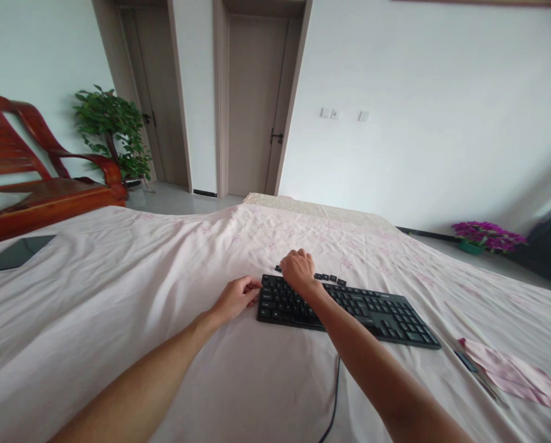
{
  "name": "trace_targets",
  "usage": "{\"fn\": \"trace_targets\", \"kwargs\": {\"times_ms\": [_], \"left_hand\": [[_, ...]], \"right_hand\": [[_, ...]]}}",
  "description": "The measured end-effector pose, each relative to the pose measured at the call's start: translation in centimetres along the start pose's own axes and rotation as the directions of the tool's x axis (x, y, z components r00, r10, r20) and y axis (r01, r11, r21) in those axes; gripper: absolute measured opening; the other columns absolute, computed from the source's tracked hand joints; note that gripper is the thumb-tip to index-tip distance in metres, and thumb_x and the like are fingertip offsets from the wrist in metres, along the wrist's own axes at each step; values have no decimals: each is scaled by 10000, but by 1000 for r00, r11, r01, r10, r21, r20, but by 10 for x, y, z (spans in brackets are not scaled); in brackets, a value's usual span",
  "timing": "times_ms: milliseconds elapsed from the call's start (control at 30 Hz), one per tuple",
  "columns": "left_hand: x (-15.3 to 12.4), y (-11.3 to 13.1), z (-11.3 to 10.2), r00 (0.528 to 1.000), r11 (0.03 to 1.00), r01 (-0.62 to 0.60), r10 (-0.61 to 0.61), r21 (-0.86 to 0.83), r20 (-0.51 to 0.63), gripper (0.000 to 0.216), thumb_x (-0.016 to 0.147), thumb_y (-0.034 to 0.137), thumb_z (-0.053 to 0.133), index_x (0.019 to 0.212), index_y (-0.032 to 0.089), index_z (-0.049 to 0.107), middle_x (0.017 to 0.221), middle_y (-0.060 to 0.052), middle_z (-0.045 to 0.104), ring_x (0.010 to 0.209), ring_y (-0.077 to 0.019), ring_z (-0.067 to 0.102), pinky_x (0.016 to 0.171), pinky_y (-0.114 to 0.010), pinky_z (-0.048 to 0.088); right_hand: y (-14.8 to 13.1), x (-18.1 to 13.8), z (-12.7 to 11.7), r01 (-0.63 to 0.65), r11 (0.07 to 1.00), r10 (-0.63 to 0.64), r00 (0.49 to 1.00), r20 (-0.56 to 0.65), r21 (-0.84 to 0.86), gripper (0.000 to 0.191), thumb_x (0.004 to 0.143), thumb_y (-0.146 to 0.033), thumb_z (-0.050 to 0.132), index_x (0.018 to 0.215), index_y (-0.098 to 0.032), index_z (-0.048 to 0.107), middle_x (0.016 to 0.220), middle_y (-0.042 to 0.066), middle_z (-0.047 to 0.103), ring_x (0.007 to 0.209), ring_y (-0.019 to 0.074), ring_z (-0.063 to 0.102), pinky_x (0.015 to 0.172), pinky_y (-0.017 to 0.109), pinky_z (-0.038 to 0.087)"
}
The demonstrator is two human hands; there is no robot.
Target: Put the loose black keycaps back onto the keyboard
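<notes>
A black keyboard (pixel 349 309) lies on the pale pink sheet (pixel 118 307) in front of me, its cable (pixel 333 400) running toward me. My left hand (pixel 237 296) rests against the keyboard's left end with the fingers curled in a pinch; I cannot make out anything between them. My right hand (pixel 297 269) is over the keyboard's far left corner, fingers bent down onto a row of loose black keycaps (pixel 327 278) lying on the sheet just behind the keyboard.
A dark tablet (pixel 17 253) lies on the sheet at far left. A folded pink cloth (pixel 515 372) and a small dark object (pixel 467 361) lie at right. Behind stand a red wooden bench (pixel 45 184), a potted plant (pixel 112 132), purple flowers (pixel 485 235) and two doors.
</notes>
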State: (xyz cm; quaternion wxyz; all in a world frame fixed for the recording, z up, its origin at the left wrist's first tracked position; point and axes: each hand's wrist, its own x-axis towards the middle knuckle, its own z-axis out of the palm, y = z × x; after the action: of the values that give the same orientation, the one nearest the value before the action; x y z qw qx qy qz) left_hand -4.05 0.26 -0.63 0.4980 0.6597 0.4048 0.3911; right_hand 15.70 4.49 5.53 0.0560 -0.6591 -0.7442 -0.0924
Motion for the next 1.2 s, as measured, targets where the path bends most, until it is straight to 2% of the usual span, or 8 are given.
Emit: {"fn": "trace_targets", "kwargs": {"times_ms": [167, 333, 500, 633, 800, 967, 1100, 1200], "left_hand": [[1, 0, -1, 1000, 1000, 15, -15, -4, 3, 274, 778, 365, 576, 936, 145, 619, 758, -34, 621, 664, -143, 579, 594, -249, 473], [0, 2, 1, 1000, 1000, 26, -26, -15, -8, 290, 779, 382, 581, 945, 147, 623, 752, -33, 620, 667, -145, 579, 578, -246, 470], [-1, 7, 2, 988, 992, -52, 34, -117, -149, 359, 748, 410, 630, 1003, 159, 602, 854, -40, 621, 728, -151, 592, 566, -239, 477], [-1, 15, 7, 974, 960, -111, 54, -257, -218, 353, 698, 401, 690, 932, 154, 596, 841, -25, 634, 715, -141, 609, 623, -256, 495], [-8, 25, 18, 982, 946, -44, -19, -320, -190, 319, 678, 415, 711, 807, 150, 589, 696, -5, 640, 658, -155, 629, 618, -276, 507], [-16, 33, 27, 992, 950, 24, -61, -310, -112, 354, 650, 419, 735, 822, 154, 576, 729, -24, 656, 705, -178, 650, 624, -285, 522], [-20, 37, 32, 996, 938, 54, -75, -341, -47, 350, 668, 408, 729, 846, 150, 576, 757, -24, 657, 707, -166, 657, 607, -262, 519], [-22, 39, 33, 993, 918, 95, -112, -386, -22, 350, 688, 403, 720, 878, 141, 587, 776, -37, 667, 721, -156, 661, 627, -252, 521]], "right_hand": [[-7, 16, 8, 5, 1000, -5, 999, 48, -10, 200, 825, -232, 540, 850, -187, 733, 991, 125, 661, 1023, 266, 459, 841, 369, 270], [-10, 17, 2, 51, 999, -51, 997, 64, 1, 166, 805, -194, 563, 838, -182, 725, 969, 112, 676, 1009, 249, 502, 847, 349, 277], [-18, -7, -21, 110, 992, -114, 992, 56, 61, 194, 854, -307, 536, 955, -241, 689, 1023, 44, 676, 925, 190, 576, 767, 284, 331], [-28, -39, -42, 205, 961, -215, 976, 38, 184, 200, 869, -355, 513, 970, -281, 670, 960, -2, 690, 893, 169, 601, 713, 250, 350], [-29, -67, -55, 237, 910, -247, 969, -14, 341, 184, 865, -285, 512, 929, -254, 683, 942, -2, 697, 893, 153, 607, 716, 222, 369], [-16, -77, -48, 183, 864, -198, 980, -17, 470, 154, 838, -267, 545, 882, -252, 692, 863, -27, 702, 816, 132, 622, 678, 201, 390], [-9, -86, -38, 154, 804, -141, 988, -69, 574, 152, 828, -271, 566, 913, -255, 691, 860, -37, 708, 802, 129, 631, 704, 200, 413], [-9, -96, -36, 173, 817, -119, 984, -132, 550, 186, 851, -282, 555, 979, -259, 688, 920, -22, 709, 852, 137, 628, 761, 211, 418]]}}
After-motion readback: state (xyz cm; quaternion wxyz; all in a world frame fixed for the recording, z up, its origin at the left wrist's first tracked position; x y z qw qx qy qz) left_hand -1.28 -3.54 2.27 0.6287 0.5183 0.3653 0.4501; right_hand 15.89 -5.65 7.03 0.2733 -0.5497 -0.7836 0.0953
